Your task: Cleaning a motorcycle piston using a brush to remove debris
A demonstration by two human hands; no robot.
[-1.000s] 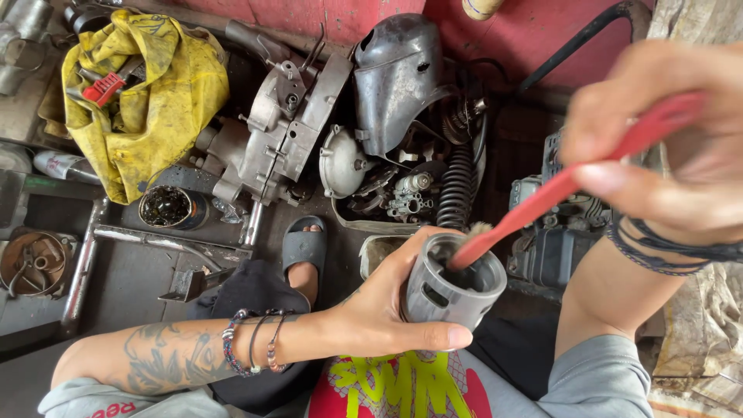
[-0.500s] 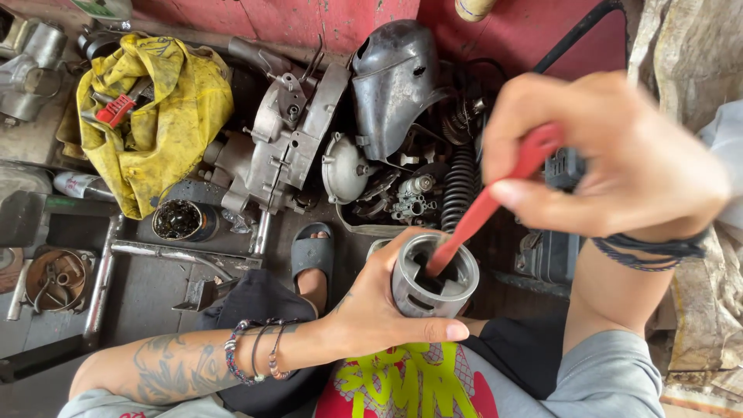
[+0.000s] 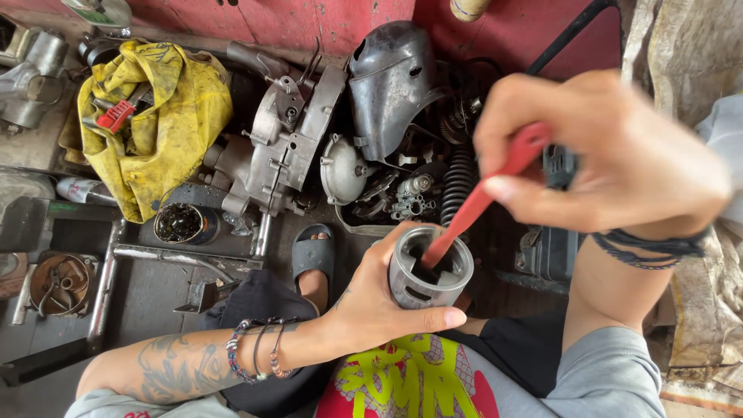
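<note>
I see a pale container with a green label (image 3: 99, 13) at the top left edge, and a small bottle with a red-and-white label (image 3: 83, 191) lying at far left.

A repair workshop: an engine casing (image 3: 290, 147), coil spring (image 3: 458, 186) and greasy yellow rag (image 3: 166, 116) litter the floor.

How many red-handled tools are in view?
2: a red-handled brush in the right hand, poking into the metal cylinder; red-handled pliers on the yellow cloth. Others may be hidden.

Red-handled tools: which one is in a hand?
The red-handled brush, gripped by the right hand with its tip down inside the metal cylinder. The other red tool lies untouched on the yellow cloth.
</note>
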